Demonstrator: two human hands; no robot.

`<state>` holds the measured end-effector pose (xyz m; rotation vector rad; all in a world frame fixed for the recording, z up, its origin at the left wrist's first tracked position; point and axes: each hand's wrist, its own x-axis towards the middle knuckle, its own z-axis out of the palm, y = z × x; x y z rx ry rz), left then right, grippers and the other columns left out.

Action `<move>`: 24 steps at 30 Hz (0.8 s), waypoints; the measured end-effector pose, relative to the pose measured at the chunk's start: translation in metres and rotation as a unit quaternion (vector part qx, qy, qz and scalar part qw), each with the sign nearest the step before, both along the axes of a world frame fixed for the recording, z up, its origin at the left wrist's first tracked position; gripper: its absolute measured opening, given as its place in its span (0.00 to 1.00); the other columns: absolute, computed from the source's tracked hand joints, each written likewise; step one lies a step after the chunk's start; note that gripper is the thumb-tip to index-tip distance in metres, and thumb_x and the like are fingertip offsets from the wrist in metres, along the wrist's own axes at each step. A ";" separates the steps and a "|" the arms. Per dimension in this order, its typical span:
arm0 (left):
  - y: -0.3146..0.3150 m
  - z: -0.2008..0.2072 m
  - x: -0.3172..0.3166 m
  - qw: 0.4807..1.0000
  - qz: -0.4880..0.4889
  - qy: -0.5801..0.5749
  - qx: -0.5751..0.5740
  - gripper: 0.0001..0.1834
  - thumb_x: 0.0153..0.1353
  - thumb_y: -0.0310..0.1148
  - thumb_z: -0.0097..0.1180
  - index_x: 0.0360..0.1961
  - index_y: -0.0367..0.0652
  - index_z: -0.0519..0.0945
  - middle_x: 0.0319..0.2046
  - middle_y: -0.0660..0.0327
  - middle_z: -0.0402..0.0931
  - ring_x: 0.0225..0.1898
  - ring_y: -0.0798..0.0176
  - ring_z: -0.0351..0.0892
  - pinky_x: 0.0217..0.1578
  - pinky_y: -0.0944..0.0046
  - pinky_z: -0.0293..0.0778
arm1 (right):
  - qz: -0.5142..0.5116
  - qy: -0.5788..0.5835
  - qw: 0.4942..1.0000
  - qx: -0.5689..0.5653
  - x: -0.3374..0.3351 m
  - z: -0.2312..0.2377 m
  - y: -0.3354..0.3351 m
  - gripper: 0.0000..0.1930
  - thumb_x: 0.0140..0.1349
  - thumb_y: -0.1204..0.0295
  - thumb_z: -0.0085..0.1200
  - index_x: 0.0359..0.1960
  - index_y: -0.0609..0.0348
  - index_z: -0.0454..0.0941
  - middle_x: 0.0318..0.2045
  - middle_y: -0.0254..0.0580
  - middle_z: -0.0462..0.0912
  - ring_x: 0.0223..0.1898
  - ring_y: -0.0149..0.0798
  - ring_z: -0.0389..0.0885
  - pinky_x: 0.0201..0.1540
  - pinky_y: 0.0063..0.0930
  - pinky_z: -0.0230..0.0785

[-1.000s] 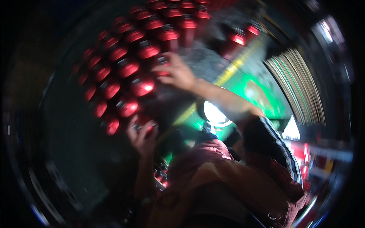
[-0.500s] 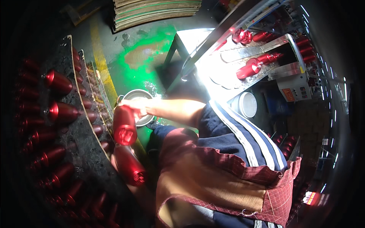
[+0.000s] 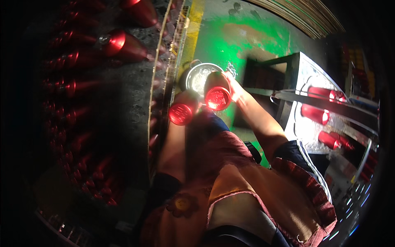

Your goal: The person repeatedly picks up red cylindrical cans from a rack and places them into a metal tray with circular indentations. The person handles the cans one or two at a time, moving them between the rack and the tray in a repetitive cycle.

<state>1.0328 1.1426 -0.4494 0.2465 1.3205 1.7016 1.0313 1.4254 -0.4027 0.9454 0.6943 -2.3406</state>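
A shiny red metal bottle [image 3: 217, 88] is in my right hand [image 3: 233, 87], whose fingers wrap round its side. My left hand [image 3: 196, 109] grips a second red bottle [image 3: 181, 111], which hides most of that hand. Both bottles tilt with their round bases toward me, side by side and slightly apart. Just beyond them is a round pale metal basin [image 3: 188, 79] with side handles and glinting liquid inside. The bottles overlap its near rim in view; I cannot tell whether they touch it.
To the left, a dark board [image 3: 135, 94] holds rows of red bottles [image 3: 119, 43]. At right, a brightly lit table [image 3: 302, 76] carries more red bottles [image 3: 314, 114] behind a metal bar [image 3: 325, 103]. Stacked sheets [image 3: 304, 14] lie at the far side, by a green-stained floor [image 3: 247, 37].
My view has turned, so the scene sits differently in the picture. Both bottles remain in my hands, their bases now more toward me and nearly level with each other.
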 end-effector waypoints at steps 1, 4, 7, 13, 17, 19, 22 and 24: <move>0.000 0.009 -0.003 0.984 -0.042 0.107 -0.133 0.27 0.71 0.50 0.45 0.61 0.41 0.72 0.55 0.45 0.76 0.52 0.38 0.78 0.50 0.44 0.80 | -0.015 0.037 0.999 -0.003 -0.005 0.009 0.004 0.24 0.70 0.53 0.48 0.56 0.61 0.74 0.49 0.48 0.81 0.44 0.45 0.84 0.43 0.42 0.83; -0.022 0.066 -0.003 0.975 0.197 -0.001 -0.108 0.22 0.69 0.43 0.49 0.57 0.40 0.77 0.49 0.52 0.79 0.49 0.51 0.80 0.50 0.54 0.77 | 0.009 0.127 0.983 0.135 -0.023 0.076 0.014 0.21 0.69 0.60 0.49 0.58 0.59 0.74 0.50 0.44 0.80 0.45 0.43 0.83 0.47 0.38 0.81; -0.061 0.163 0.017 0.903 0.428 -0.025 -0.012 0.17 0.65 0.31 0.55 0.54 0.38 0.81 0.47 0.58 0.82 0.49 0.60 0.80 0.53 0.62 0.74 | 0.045 0.333 0.889 0.312 -0.065 0.165 -0.001 0.21 0.64 0.69 0.54 0.59 0.59 0.76 0.53 0.42 0.79 0.50 0.40 0.80 0.60 0.34 0.70; -0.127 0.293 0.010 0.670 0.483 0.443 -0.349 0.19 0.56 0.23 0.63 0.50 0.38 0.83 0.56 0.52 0.76 0.56 0.54 0.75 0.60 0.58 0.68 | 0.129 0.683 0.519 0.497 -0.098 0.258 -0.123 0.24 0.47 0.76 0.66 0.51 0.54 0.84 0.58 0.48 0.75 0.65 0.50 0.67 0.68 0.44 0.60; -0.142 0.268 -0.018 0.550 0.500 0.514 -0.428 0.21 0.50 0.29 0.72 0.48 0.49 0.86 0.55 0.57 0.76 0.56 0.53 0.73 0.57 0.56 0.69 | 0.140 0.689 0.459 0.543 -0.112 0.243 -0.209 0.23 0.45 0.72 0.68 0.47 0.35 0.87 0.62 0.55 0.67 0.62 0.59 0.67 0.63 0.44 0.67; -0.141 0.254 -0.029 0.526 0.500 0.509 -0.462 0.22 0.48 0.30 0.74 0.47 0.57 0.88 0.56 0.60 0.76 0.54 0.52 0.73 0.55 0.55 0.70 | 0.152 0.688 0.437 0.560 -0.119 0.228 -0.234 0.23 0.45 0.72 0.68 0.47 0.35 0.87 0.62 0.56 0.67 0.63 0.59 0.66 0.62 0.44 0.67; -0.133 0.256 -0.033 0.513 0.539 0.494 -0.450 0.25 0.45 0.33 0.75 0.48 0.61 0.88 0.61 0.61 0.73 0.53 0.51 0.72 0.55 0.55 0.70 | 0.143 0.684 0.417 0.582 -0.125 0.214 -0.250 0.25 0.47 0.71 0.69 0.50 0.34 0.86 0.62 0.58 0.67 0.62 0.61 0.66 0.63 0.46 0.66; -0.134 0.275 -0.012 0.556 0.496 0.497 -0.445 0.23 0.46 0.33 0.75 0.47 0.63 0.88 0.66 0.55 0.67 0.59 0.48 0.70 0.58 0.55 0.68 | 0.155 0.687 0.372 0.605 -0.123 0.218 -0.249 0.29 0.48 0.73 0.69 0.55 0.32 0.83 0.64 0.59 0.65 0.64 0.62 0.62 0.67 0.48 0.59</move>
